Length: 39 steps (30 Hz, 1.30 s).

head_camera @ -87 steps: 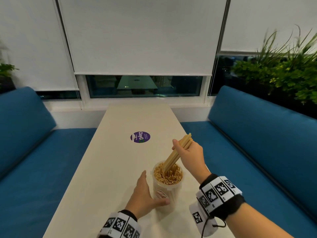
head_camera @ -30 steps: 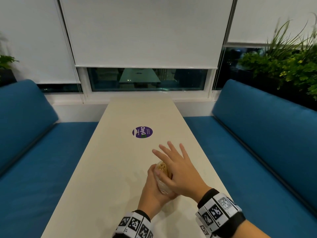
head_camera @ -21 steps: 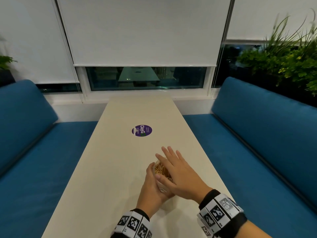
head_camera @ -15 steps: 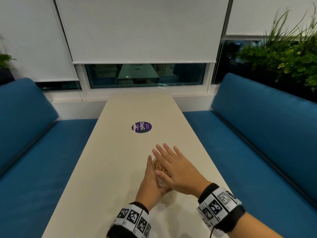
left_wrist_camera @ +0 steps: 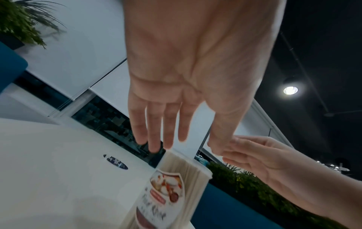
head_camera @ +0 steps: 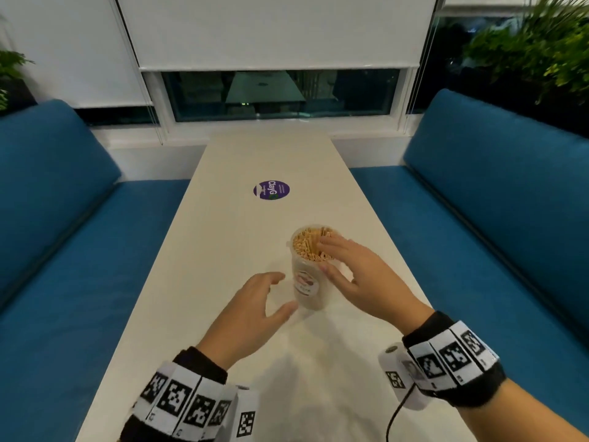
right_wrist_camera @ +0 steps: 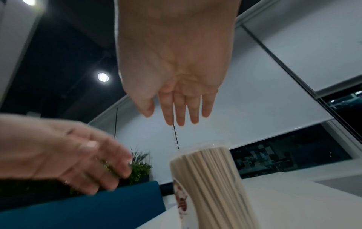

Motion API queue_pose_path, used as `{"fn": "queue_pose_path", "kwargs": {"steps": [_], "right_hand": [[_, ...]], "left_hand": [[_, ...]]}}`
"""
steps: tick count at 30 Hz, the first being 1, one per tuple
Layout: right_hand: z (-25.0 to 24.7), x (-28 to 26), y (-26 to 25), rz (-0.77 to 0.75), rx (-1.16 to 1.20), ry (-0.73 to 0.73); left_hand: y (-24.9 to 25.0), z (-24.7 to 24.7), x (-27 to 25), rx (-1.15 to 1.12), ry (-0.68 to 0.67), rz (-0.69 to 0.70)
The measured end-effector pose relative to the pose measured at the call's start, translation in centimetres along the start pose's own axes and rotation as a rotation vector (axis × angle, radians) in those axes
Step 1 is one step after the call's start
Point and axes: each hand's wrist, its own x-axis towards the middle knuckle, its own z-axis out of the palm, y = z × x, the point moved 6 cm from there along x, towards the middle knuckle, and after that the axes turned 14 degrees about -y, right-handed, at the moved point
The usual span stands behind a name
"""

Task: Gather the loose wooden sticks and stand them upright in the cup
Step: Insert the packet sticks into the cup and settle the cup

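Right hand (head_camera: 363, 275): spread and relaxed, palm down, fingers straight. Fingertips (head_camera: 328, 245) sit over the right part of the cup's mouth; in the head view they appear to rest on the stick ends, but the right wrist view shows them above the rim, so contact cannot be told. Thumb lies along the cup's near right wall. It holds nothing.

Left hand (head_camera: 251, 311): also spread, fingers loosely extended, palm turned toward the cup, just beside its left wall with a gap showing. It holds nothing.

Cup (head_camera: 310, 282): clear plastic cylinder with thin walls and a plain round rim, and a printed label with red and white artwork on the near side. It stands upright on the counter (head_camera: 223, 250), near the right edge and closer to the person than the sticker.

Sticks (head_camera: 307, 245): pale raw wood, thin and straight, packed tight, filling the cup. Their long axis is vertical, parallel to the cup wall, with the cut ends facing up about level with the rim. The right wrist view shows them as parallel strands through the wall.

Counter: smooth, matte, off-white, long and rectangular. A round purple sticker (head_camera: 271, 190) lies flat on it, farther out, well apart from the cup.

Blue padded benches (head_camera: 478, 202) flank both sides.
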Motion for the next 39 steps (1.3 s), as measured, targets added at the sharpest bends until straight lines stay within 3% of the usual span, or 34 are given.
{"fn": "queue_pose_path", "kwargs": {"steps": [4, 8, 12, 17, 22, 28, 34, 39], "right_hand": [[0.2, -4.8, -0.8, 0.062, 0.118, 0.093], [3.3, -8.1, -0.9, 0.153, 0.202, -0.022], [6.8, -11.1, -0.2, 0.307, 0.336, -0.133], [11.2, -14.0, 0.2, 0.481, 0.553, -0.299], [12.1, -14.3, -1.5, 0.437, 0.718, -0.361], [9.4, -13.0, -2.8, 0.29, 0.885, -0.141], [7.2, -13.5, -1.6, 0.304, 1.007, 0.069], [6.9, -14.1, -0.7, 0.331, 0.956, 0.132]], "left_hand": [[-1.2, 5.2, -3.0, 0.102, -0.256, -0.033], [-2.6, 10.4, -4.1, 0.144, -0.468, -0.124], [-3.5, 13.0, -4.8, 0.095, -0.543, -0.208], [-3.8, 12.6, -5.5, -0.061, -0.462, -0.185], [-2.0, 10.1, -6.5, -0.242, -0.261, -0.016], [-0.1, 8.3, -7.2, -0.251, -0.104, 0.074], [-3.6, 7.4, -8.9, -0.194, -0.226, -0.132], [-4.5, 5.7, -9.9, -0.607, -0.109, -0.093]]}}
